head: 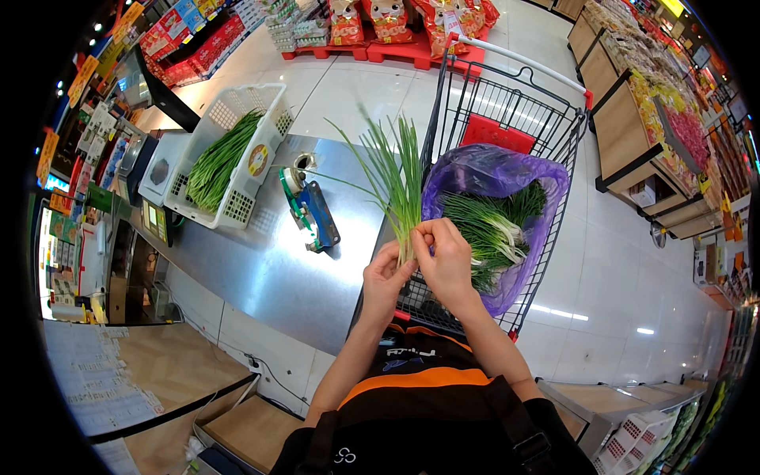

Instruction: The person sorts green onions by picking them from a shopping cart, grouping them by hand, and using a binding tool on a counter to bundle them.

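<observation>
Over the gap between a steel table (pixel 279 303) and a wire shopping cart (pixel 525 323), my left hand (pixel 381 278) holds a thin bunch of green onions (pixel 405 193) near the root end. Their green leaves fan out away from me, and one long leaf bends left over the table. The fingers of my right hand (pixel 444 252) pinch at the lower stems, beside the left thumb. Just right of my hands, a purple plastic bag (pixel 487 169) sits gaping in the cart. Inside it lie more green onions (pixel 475 217) with white bases and darker, finer greens (pixel 531 202).
On the table are a blue tape dispenser (pixel 320 217) with green tape, and a white plastic basket (pixel 228 98) of green stalks (pixel 228 160). A weighing scale (pixel 163 163) stands beyond the basket. Wooden produce bins (pixel 629 124) line the right; red pallets (pixel 392 54) hold bags ahead.
</observation>
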Demonstrator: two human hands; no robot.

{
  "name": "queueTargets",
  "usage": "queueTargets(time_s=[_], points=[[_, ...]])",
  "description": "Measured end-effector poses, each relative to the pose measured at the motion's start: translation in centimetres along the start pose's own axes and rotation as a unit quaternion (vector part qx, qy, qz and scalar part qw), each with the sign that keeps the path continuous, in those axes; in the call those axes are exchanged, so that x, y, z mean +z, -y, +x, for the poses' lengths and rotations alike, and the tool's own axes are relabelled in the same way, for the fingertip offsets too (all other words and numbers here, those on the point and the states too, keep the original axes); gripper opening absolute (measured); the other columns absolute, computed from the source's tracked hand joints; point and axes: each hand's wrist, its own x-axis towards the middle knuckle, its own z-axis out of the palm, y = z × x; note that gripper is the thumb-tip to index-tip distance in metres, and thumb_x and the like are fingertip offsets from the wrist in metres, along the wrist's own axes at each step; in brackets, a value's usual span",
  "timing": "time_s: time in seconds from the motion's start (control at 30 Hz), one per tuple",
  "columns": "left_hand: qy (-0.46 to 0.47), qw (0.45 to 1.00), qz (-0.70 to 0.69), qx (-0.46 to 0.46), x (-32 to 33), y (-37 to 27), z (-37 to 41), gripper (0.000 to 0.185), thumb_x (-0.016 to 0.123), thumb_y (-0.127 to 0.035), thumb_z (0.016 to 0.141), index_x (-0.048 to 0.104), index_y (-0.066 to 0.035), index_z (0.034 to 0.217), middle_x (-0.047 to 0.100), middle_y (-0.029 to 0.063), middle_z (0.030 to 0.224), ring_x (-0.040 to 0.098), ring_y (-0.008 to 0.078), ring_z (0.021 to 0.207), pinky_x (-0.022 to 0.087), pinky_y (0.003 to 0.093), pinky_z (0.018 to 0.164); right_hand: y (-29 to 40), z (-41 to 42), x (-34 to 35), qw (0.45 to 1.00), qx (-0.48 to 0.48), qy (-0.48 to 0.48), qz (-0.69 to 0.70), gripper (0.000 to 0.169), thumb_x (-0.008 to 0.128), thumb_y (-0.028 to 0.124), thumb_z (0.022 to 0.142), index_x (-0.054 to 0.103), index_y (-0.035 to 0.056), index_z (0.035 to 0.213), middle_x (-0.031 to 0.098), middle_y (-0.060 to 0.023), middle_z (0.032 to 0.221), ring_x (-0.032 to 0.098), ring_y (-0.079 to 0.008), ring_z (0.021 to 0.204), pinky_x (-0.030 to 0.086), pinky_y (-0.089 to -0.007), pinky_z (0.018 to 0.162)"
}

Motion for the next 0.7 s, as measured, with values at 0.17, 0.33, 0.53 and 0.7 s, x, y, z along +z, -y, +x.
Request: queueTargets(time_s=[0.17,0.33,0.53,0.7], points=[[-0.028,0.998,-0.049,-0.023,0.3,-0.8,0.0,0.032,0.065,-0.004,0.088,0.057,0.002,0.118,0.063,0.0092,0.113,0.06,0.0147,0.103,0.046,0.0297,0.093,-1.1,-1.1,-0.4,0.998,0.021,0.036,0.04,0.009,0.063,0.006,0.086,0.057,-0.0015,0.088,0.053,-0.0038,0.073,0.047,-0.0117,0.06,0.04,-0.0267,0.055],[-0.041,0.997,-0.055,-0.044,-0.1,-1.1,0.0,0.031,0.065,-0.005,0.087,0.058,0.002,0.117,0.065,0.0091,0.109,0.06,0.0142,0.101,0.046,0.0278,0.09,-0.1,-0.2,-1.3,0.985,0.106,0.016,0.135,0.009,0.061,0.007,0.09,0.058,-0.0018,0.089,0.05,-0.0004,0.075,0.04,-0.0055,0.059,0.035,-0.0222,0.053],[-0.047,0.998,-0.04,-0.017,0.2,-0.9,-0.2,0.027,0.065,-0.002,0.086,0.059,0.001,0.113,0.063,0.0087,0.112,0.059,0.0148,0.104,0.045,0.029,0.093,0.4,0.6,-1.1,0.987,0.05,0.042,0.144,0.007,0.063,0.005,0.088,0.061,-0.0013,0.09,0.051,-0.0012,0.076,0.041,-0.0061,0.059,0.035,-0.0226,0.053],[-0.052,0.997,-0.052,-0.018,0.3,-1.0,-0.2,0.025,0.065,0.0,0.086,0.06,0.001,0.111,0.061,0.0074,0.113,0.058,0.0146,0.104,0.045,0.0289,0.095,-0.6,-0.3,-0.2,0.997,-0.005,0.032,0.071,0.008,0.065,0.004,0.084,0.063,-0.0008,0.09,0.053,-0.0043,0.076,0.047,-0.0116,0.06,0.038,-0.0257,0.053]])
